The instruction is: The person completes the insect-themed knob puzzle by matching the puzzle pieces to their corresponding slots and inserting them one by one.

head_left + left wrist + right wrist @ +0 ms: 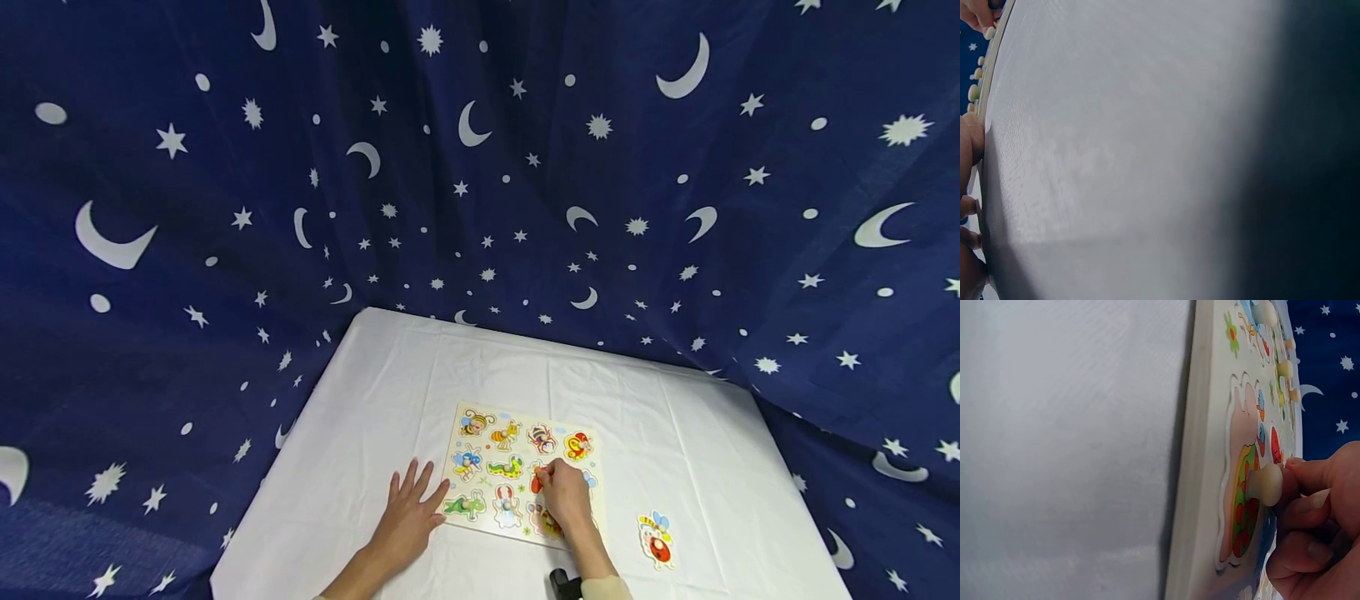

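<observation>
A wooden peg puzzle board (483, 527) with several insect pieces lies on the white-covered table. My right hand (567, 496) is over its right half, fingertips pinching at a red puzzle piece (536, 480) in the middle row. The right wrist view shows the red piece (1275, 445) partly, its knob hidden by the fingers. Close to those fingers is a snail piece (1244, 506) with a pale round knob. My left hand (408, 517) rests spread on the cloth, its fingers beside the board's left edge; in the left wrist view only some fingers (974, 134) show.
One loose bug piece (657, 542), red with blue wings, lies on the tablecloth (697, 467) right of the board. A dark blue curtain (525, 200) with moons and stars hangs around the table. Beside the right sleeve is a black device (562, 585).
</observation>
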`<move>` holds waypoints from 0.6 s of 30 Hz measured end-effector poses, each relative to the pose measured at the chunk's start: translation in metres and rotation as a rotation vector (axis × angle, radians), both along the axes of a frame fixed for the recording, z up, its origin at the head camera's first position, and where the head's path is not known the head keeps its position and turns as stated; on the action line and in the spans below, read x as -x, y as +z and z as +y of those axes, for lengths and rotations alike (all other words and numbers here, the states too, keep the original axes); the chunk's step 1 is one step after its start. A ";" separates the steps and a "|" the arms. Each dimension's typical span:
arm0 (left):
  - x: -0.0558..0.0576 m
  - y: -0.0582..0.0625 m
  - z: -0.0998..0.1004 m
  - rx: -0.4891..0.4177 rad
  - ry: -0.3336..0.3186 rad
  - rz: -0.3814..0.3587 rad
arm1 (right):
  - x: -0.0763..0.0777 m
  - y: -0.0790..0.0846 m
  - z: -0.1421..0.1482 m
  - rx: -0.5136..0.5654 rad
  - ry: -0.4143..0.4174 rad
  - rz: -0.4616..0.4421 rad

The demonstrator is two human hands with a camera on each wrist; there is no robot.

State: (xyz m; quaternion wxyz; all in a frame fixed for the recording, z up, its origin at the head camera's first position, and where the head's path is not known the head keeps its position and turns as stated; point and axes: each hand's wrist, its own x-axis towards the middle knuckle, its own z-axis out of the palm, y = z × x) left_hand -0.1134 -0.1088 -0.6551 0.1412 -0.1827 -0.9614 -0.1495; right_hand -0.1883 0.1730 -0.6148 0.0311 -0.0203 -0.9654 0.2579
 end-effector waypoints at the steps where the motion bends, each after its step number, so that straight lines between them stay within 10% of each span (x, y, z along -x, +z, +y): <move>1: 0.000 0.000 0.000 0.000 0.001 0.000 | 0.000 0.000 0.000 -0.003 -0.002 0.000; 18: 0.001 -0.002 0.001 0.008 -0.001 -0.012 | -0.003 0.000 0.004 0.011 -0.021 0.018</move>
